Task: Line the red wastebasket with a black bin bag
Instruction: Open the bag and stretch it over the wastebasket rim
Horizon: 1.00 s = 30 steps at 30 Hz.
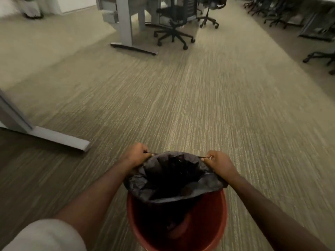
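Red wastebasket (204,223) down low, black bin bag (174,178) stretched open above, left hand (136,154) and right hand (217,163) fisted tight on its edge. Could tear if yanked.

no readable text — no labels, no signs

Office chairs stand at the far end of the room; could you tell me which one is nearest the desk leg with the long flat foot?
The black swivel chair with the five-star wheeled base, just right of that desk leg. The others stand farther right.
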{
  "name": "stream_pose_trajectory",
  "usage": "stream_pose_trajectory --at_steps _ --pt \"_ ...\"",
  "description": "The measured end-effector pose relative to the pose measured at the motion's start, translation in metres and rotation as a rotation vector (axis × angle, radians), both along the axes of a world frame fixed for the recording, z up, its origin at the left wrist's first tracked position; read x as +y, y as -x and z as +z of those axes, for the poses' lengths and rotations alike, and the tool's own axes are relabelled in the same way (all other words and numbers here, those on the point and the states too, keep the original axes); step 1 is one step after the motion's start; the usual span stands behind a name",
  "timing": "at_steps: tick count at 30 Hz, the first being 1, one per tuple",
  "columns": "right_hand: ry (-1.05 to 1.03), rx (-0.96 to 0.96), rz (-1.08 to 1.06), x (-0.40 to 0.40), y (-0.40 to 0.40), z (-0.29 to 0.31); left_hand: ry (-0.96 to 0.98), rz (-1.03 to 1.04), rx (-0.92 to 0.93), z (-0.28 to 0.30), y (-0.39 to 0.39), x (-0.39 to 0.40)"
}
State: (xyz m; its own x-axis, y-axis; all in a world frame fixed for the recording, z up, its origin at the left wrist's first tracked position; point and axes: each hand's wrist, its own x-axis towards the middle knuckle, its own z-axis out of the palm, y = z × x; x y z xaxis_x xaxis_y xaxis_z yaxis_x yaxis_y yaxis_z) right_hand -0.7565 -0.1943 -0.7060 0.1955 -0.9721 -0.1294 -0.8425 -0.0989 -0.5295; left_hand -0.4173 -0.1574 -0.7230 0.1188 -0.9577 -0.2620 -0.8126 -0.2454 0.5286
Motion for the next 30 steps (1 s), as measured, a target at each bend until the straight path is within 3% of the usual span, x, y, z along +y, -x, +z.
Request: stream_pose_trajectory --at_steps 3,8,13,14,16,19,23,27,30 --pt "-0.065 -0.048 0.004 -0.001 0.005 -0.011 -0.101 -0.060 0.117 -0.016 -0.002 0.006" --pt "-0.029 -0.133 -0.020 0.013 0.008 -0.010 -0.185 0.051 0.308 -0.034 0.001 0.040" --pt "-0.295 -0.428 -0.109 0.033 0.026 0.007 -0.118 0.170 0.646 -0.021 -0.003 0.072" --pt "-0.261 -0.462 -0.155 0.037 0.028 0.012 -0.102 0.236 0.700 -0.014 -0.002 0.077" --pt "0.004 -0.429 -0.169 0.051 0.029 0.023 -0.139 0.423 0.743 -0.002 -0.003 0.087" --pt "0.194 -0.340 0.222 0.086 0.028 0.038 -0.255 0.501 0.778 0.004 -0.010 0.107" --pt "0.222 0.151 0.590 0.131 0.032 0.030 -0.303 0.467 0.829 0.008 -0.008 0.134" --pt "0.262 0.279 0.615 0.150 0.039 0.030 -0.290 0.517 0.906 0.010 0.004 0.152" --pt "0.381 0.194 0.509 0.159 0.047 0.035 -0.093 0.595 0.886 0.009 0.012 0.168"
